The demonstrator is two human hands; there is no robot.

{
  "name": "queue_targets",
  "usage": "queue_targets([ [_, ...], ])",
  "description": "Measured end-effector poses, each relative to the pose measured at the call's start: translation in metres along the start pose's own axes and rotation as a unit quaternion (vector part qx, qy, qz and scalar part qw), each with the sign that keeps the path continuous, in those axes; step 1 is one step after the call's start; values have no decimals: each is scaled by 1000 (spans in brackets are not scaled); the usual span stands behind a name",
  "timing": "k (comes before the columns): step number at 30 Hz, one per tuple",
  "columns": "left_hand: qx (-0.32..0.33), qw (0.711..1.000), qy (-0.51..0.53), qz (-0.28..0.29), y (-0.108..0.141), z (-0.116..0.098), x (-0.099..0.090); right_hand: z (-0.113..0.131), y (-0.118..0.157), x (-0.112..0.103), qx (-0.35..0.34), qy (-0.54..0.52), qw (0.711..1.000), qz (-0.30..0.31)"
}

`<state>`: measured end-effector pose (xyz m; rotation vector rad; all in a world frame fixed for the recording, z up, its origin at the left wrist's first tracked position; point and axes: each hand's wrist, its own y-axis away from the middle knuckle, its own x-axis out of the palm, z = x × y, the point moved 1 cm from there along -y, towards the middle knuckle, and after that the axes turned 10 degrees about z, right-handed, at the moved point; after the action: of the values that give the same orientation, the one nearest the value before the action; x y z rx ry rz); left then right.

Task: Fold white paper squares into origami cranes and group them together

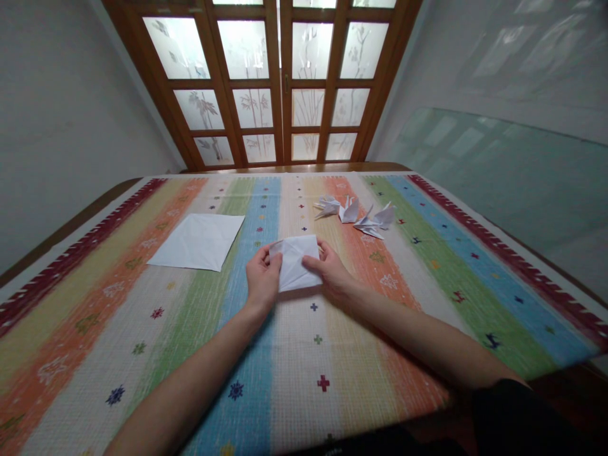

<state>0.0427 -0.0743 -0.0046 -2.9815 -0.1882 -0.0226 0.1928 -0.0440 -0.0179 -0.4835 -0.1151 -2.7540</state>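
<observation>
A white folded paper square (297, 269) with crease lines is held up between both hands, a little above the striped tablecloth. My left hand (263, 275) pinches its left edge, thumb on the front and fingers behind. On the right edge, my right hand (330, 266) grips it the same way, with the thumb lying across the face of the paper. Flat on the cloth to the left lies a stack or sheet of white square paper (197, 242). Several folded white paper cranes (349, 210) stand close together beyond my right hand.
The table is covered by a striped cloth (180, 342) in many colours. Behind its far edge are wooden doors (282, 95) with frosted panes. A glass panel (503, 183) is on the right side, and pale walls rise on both sides.
</observation>
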Motion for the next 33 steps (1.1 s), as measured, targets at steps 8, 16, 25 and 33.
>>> queue_targets([
  [8, -79, 996, -21, 26, -20, 10, -19, 8, -33, -20, 60, 178, 970, 154],
  [16, 135, 795, -542, 235, -28, 22, -21, 10, -57, -27, -87, 583, 793, 152],
  [25, 111, 670, -631, 376, -25, 31, -25, -18, -13, -32, -149, 696, 660, 240],
  [33, 126, 654, -618, 418, -30, 28, -33, 3, 34, -50, -128, 654, 664, 339],
])
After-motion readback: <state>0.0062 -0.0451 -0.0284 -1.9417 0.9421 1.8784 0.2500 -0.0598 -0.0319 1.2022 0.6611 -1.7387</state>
